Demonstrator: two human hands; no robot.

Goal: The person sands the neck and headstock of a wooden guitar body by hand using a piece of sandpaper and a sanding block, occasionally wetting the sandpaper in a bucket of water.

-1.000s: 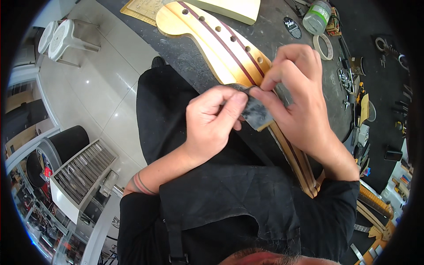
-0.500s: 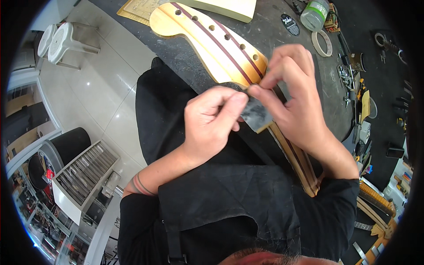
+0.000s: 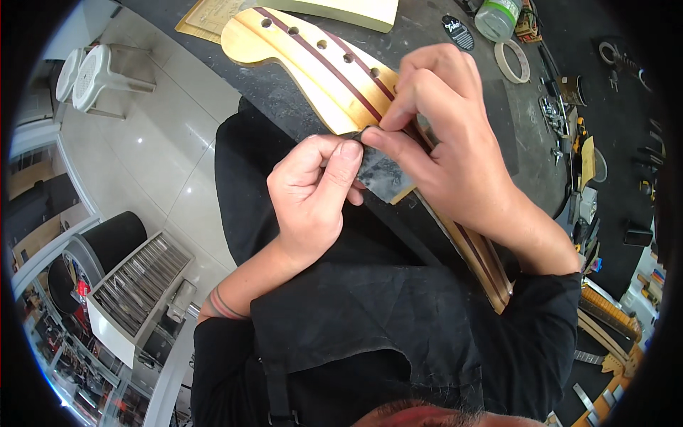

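A pale wooden guitar neck with dark red stripes and a row of tuner holes lies from the dark workbench down across my lap. Both hands pinch one small dark grey abrasive sheet just above the neck near the headstock. My left hand grips its left edge between thumb and forefinger. My right hand holds its upper edge with the fingertips and covers part of the neck. The lower neck runs under my right forearm.
A cream wooden block lies at the bench's far edge. A plastic jar, a tape ring, a black oval plate and small tools sit to the right. White stools and a slatted rack stand on the floor at left.
Both hands stay pinched on the abrasive sheet and have shifted slightly along the neck. The headstock sits a little higher in the picture.
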